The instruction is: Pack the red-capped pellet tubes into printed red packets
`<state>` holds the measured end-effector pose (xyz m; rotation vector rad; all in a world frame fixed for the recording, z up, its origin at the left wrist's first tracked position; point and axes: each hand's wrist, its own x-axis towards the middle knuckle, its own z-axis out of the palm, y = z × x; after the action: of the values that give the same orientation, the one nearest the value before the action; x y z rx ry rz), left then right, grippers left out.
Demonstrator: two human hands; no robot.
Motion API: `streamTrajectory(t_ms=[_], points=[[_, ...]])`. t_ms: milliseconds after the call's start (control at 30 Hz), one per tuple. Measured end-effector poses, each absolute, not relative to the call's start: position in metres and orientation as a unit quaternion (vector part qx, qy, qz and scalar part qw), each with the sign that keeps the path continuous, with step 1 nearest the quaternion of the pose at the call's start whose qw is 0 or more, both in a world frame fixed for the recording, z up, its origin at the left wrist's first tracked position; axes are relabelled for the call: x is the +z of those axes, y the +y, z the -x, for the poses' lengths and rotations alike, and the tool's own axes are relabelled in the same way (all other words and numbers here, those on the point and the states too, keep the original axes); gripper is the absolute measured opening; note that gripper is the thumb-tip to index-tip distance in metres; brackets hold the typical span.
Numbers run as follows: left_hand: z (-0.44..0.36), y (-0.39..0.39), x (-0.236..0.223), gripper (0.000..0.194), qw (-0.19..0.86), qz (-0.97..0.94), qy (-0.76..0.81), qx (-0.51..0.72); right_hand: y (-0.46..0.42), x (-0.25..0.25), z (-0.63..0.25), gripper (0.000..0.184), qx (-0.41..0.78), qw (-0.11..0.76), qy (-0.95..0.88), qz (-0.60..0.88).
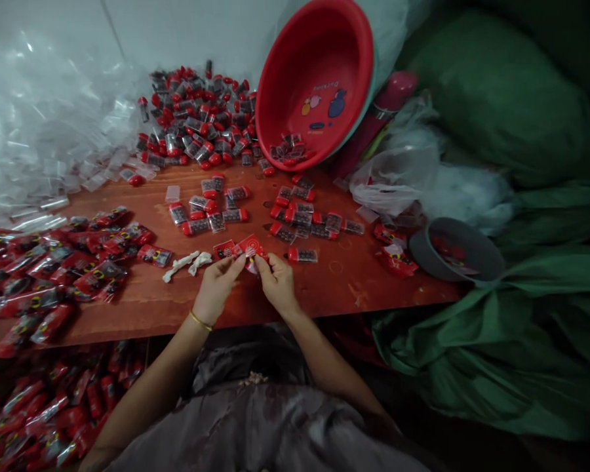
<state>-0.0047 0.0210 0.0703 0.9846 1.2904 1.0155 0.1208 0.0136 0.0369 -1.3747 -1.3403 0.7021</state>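
Observation:
Both hands meet over the front middle of the red-brown table (373,275). My left hand (219,285), with a gold bangle at its wrist, pinches the near edge of a red printed packet (249,248). From the other side my right hand (278,282) pinches the same packet, its fingertips close to the left ones. Just right of the hands lies a small clear tube with a red cap (303,255). More red-capped tubes (211,206) are scattered beyond the hands. A crumpled white strip (189,263) rests left of my left hand.
Filled red packets (54,262) cover the table's left, with more (54,406) below it. Behind are heaped clear plastic sleeves (44,124), piled capped tubes (196,118) and a tilted red basin (295,72). A grey bowl (457,252) and green cloth (521,341) are at right.

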Motion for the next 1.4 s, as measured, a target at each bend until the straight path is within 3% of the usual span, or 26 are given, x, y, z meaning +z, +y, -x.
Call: streamTrajectory(t_ms=[100, 333, 467, 533, 600, 667, 767, 900, 1033, 1400], points=[[-0.001, 0.019, 0.07, 0.042, 0.682, -0.267, 0.514, 0.447, 0.007, 0.033, -0.122, 0.032, 0.266, 0.511, -0.58, 0.575], [-0.009, 0.026, 0.071, 0.041, 0.675, -0.238, 0.515, 0.471, 0.005, 0.035, -0.151, 0.027, 0.241, 0.471, -0.632, 0.566], [-0.004, 0.033, 0.07, 0.038, 0.691, -0.205, 0.515, 0.463, 0.011, 0.033, -0.217, 0.041, 0.066, 0.287, -0.692, 0.659], [-0.004, 0.034, 0.07, 0.036, 0.712, -0.185, 0.51, 0.447, 0.013, 0.027, -0.243, 0.045, 0.04, 0.192, -0.712, 0.675], [-0.006, 0.034, 0.071, 0.034, 0.729, -0.165, 0.506, 0.432, 0.011, 0.018, -0.255, 0.04, 0.03, 0.158, -0.731, 0.664], [-0.009, 0.032, 0.07, 0.031, 0.736, -0.156, 0.5, 0.429, 0.006, 0.011, -0.254, 0.034, 0.021, 0.178, -0.735, 0.654], [-0.013, 0.029, 0.07, 0.031, 0.736, -0.162, 0.494, 0.433, -0.011, 0.009, -0.236, 0.031, 0.052, 0.282, -0.701, 0.653], [-0.017, 0.022, 0.07, 0.036, 0.723, -0.198, 0.492, 0.443, -0.042, 0.025, -0.204, 0.028, 0.229, 0.415, -0.621, 0.625], [-0.02, 0.017, 0.073, 0.042, 0.711, -0.24, 0.48, 0.455, -0.06, 0.045, -0.184, 0.024, 0.329, 0.433, -0.602, 0.585], [-0.011, 0.013, 0.077, 0.041, 0.704, -0.327, 0.464, 0.427, -0.057, 0.049, -0.178, 0.028, 0.376, 0.444, -0.555, 0.594]])
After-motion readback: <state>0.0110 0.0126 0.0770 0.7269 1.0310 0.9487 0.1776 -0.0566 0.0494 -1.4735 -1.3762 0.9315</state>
